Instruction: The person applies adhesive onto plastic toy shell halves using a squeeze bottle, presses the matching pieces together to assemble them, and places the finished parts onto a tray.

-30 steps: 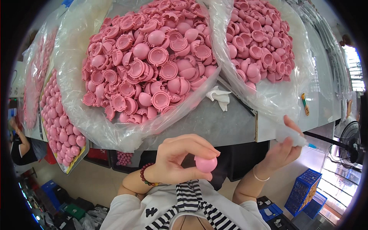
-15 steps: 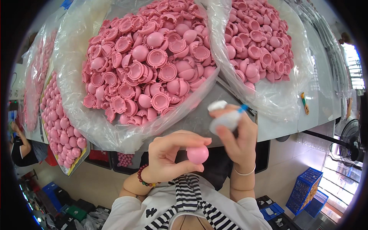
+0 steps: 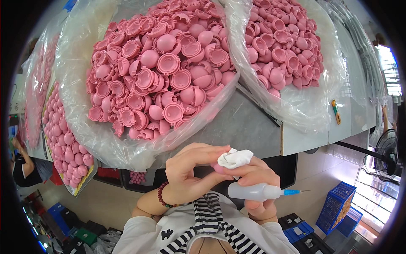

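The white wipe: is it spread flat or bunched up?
Bunched up: the wipe shows creases and folds in the right hand, partly covering the pink ball.

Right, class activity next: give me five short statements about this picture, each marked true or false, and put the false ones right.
1. The left hand holds a pink ball. True.
2. The right hand holds scissors. False: it holds a needle-tip bottle and a folded white wipe.
3. The bottle's blue tip points toward the pink ball. False: it points away, toward the picture's right.
4. Pink half-shells lie heaped on the table's translucent plastic. True.
5. The black fan is near the picture's left edge. False: it is near the right edge.
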The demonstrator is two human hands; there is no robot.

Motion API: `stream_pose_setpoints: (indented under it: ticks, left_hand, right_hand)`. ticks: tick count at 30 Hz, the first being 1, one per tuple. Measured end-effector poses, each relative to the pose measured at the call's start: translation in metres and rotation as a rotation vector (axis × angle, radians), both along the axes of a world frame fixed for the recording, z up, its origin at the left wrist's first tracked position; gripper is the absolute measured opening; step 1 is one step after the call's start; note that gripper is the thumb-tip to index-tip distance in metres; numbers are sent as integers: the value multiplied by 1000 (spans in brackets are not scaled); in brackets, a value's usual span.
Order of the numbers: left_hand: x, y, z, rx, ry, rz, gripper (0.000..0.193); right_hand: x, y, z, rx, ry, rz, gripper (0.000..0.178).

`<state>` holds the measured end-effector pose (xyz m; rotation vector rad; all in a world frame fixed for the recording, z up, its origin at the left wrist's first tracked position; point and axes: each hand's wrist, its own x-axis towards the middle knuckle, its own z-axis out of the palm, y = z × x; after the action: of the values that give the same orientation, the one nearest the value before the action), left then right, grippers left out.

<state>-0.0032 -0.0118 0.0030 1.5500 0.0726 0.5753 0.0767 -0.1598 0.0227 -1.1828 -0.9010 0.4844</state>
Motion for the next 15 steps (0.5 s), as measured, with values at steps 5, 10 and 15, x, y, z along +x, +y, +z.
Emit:
stream_pose_setpoints:
  ticks: [5, 10, 15]
  left_hand:
    - [-7, 0, -7, -160, -95, 1, 42]
    - [-6, 3, -2, -314, -192, -46, 46]
    - [-20, 19, 11, -236, -211, -132, 44]
  right_hand:
    - [-1, 0, 2, -37, 13, -101, 29]
    - [2, 2, -7, -66, 129, -297, 31]
    - [31, 36, 2, -406, -376, -459, 19]
